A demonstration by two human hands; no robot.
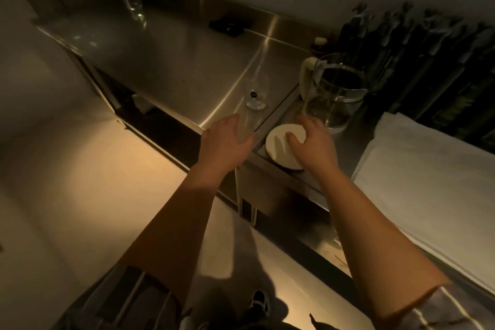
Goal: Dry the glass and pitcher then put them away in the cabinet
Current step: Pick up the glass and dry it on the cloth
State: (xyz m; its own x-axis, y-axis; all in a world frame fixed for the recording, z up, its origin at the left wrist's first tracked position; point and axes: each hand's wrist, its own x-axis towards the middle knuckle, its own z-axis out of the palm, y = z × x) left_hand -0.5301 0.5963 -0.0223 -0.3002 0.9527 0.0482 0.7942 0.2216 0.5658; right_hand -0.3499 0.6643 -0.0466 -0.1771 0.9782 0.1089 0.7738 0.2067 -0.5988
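the left hand [227,139] is hovering open, holding nothing, beside the clear drinking glass [256,94] with its small unreadable dark label, while the right hand [312,142] is hovering with loosely spread fingers over a round white plate [278,146] near the clear glass pitcher [333,94].

right hand [312,142] is covering part of the white plate [276,142] | glass [256,94] is blurring into the steel counter [171,67], rim hard to trace | dark object [230,26] at back is staying unidentifiable | towel [434,169] is running off right edge
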